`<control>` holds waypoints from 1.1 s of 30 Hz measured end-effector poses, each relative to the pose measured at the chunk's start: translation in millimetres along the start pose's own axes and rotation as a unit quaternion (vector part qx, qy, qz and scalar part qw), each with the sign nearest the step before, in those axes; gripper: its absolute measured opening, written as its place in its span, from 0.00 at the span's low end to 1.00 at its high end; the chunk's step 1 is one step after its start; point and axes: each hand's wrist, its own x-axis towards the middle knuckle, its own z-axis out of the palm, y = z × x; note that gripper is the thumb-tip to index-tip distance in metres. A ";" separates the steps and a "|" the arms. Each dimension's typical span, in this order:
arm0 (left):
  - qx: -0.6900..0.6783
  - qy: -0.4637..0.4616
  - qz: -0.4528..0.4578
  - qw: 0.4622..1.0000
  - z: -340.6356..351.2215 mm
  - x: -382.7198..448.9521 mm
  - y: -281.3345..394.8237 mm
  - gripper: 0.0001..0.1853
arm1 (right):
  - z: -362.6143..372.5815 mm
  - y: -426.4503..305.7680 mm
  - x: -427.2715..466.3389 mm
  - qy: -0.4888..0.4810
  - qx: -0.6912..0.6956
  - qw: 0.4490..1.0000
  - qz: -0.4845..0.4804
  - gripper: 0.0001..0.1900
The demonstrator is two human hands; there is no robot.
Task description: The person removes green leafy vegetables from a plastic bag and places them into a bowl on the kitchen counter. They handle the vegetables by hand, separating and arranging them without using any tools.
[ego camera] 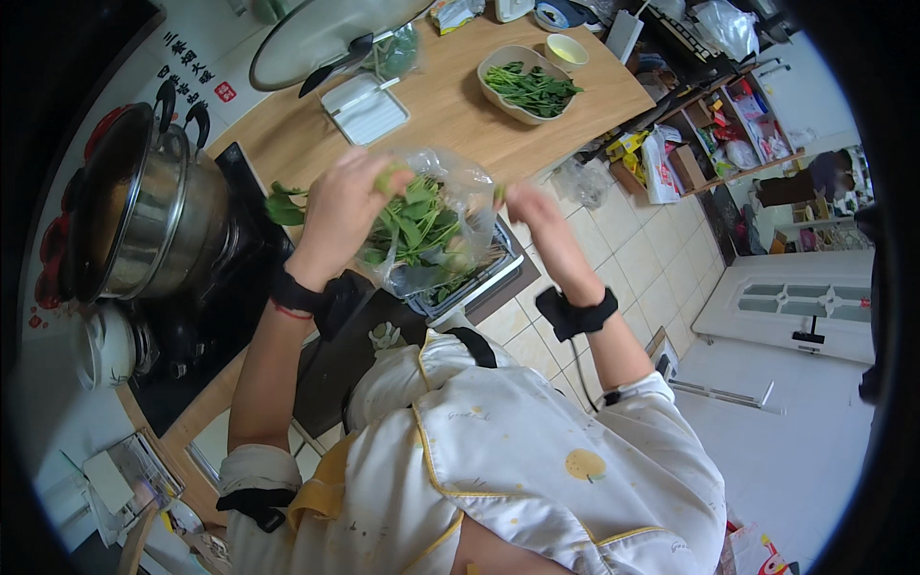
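Note:
My left hand [347, 208], blurred, grips a leafy green stem. Its leaves [286, 205] stick out to the left of the hand, and a yellow-green part shows at the fingertips. My right hand [535, 207] is raised on the other side, also blurred, with a small greenish piece of stem [499, 194] at its fingertips. Between the hands an open clear plastic bag [460, 169] holds a bunch of leafy greens [413, 223]. Beneath it is a grey bin with a white rim [496, 277], with leaf and stem scraps inside.
On the wooden counter [445, 115] are a bowl [492, 100] of picked greens, a small pale bowl [566, 52] and a white ridged tray [366, 118]. A steel pot [169, 215] stands on the black stove [251, 237] at left. A large glass lid [309, 43] leans behind.

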 end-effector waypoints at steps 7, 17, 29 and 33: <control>-0.305 0.136 -0.042 0.942 -25.2 7.9 -5.9 0.15 | 53.1 107.5 -44.7 -0.082 -0.346 0.932 0.074 0.11; -0.396 0.198 -0.110 0.890 -34.8 4.5 -7.7 0.16 | 67.8 110.3 65.4 -0.032 -0.468 0.880 -0.074 0.22; -0.163 0.162 -0.214 0.949 -40.8 -41.6 21.9 0.15 | 33.8 27.6 79.1 -0.160 -0.402 0.887 -0.162 0.05; -0.079 0.077 -0.092 0.990 -6.2 -37.3 34.2 0.17 | 24.6 -40.5 58.9 -0.159 -0.168 0.973 -0.011 0.07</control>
